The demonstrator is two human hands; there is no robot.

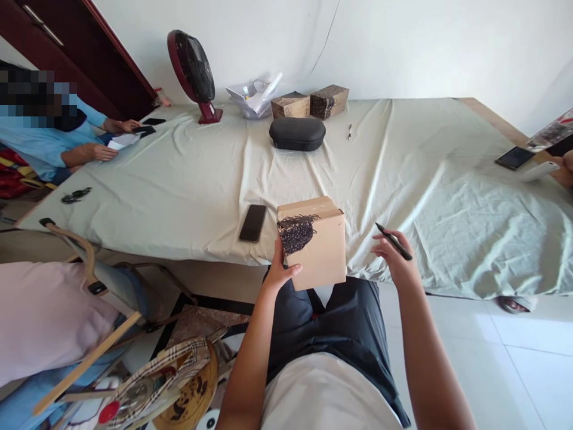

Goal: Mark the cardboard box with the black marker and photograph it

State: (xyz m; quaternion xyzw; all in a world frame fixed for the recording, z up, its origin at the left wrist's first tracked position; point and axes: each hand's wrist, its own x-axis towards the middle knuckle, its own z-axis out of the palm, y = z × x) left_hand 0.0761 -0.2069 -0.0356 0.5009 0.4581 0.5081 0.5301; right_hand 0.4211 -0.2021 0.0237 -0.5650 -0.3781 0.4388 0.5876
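My left hand (285, 273) grips the lower left side of a cardboard box (324, 254), its thumb lying across the front face. The box is tilted at the table's near edge, above my lap. Dense black scribble covers its upper left corner and runs onto the top face. To the right of the box, apart from it, my right hand (396, 254) is closed around a black marker pen (394, 241). The pen's tip end points up and left. Just left of the box lies a dark smartphone (253, 223) on the cloth.
A pale green cloth (179, 197) covers the table. Farther back are a black hard case (297, 134), two cardboard boxes (329, 102), a plastic basket (250, 101), a fan (197, 74) and a small pen (350, 132). Another person (49, 140) sits at left; a chair (92, 263) stands near.
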